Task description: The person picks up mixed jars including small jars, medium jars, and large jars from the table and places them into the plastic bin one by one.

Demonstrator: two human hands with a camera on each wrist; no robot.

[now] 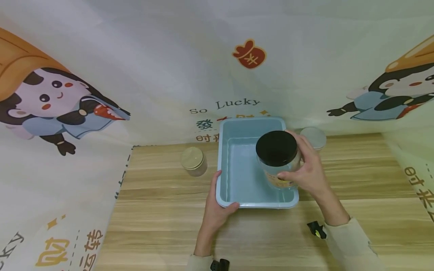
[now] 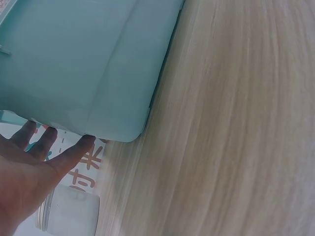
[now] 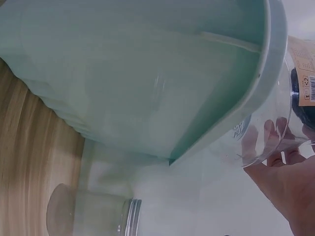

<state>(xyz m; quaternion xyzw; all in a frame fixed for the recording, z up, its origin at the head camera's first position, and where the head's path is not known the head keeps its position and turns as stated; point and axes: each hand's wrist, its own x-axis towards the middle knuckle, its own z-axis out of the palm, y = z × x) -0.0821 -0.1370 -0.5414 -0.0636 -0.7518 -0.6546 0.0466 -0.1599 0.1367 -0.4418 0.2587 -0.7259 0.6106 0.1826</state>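
A light blue plastic tub with a raised rim is at the middle of the table. My left hand holds its near left corner, thumb over the front rim and fingers along the left side. In the left wrist view, the fingers of the left hand touch the edge of the tub. A large clear jar with a black lid is over the right part of the tub, gripped round its side by my right hand. The right wrist view shows a printed label on this jar.
Left of the tub stands a small clear jar with a metal lid. Another small jar with a silver lid stands behind my right hand, partly hidden. A printed cloth rises behind the wooden table.
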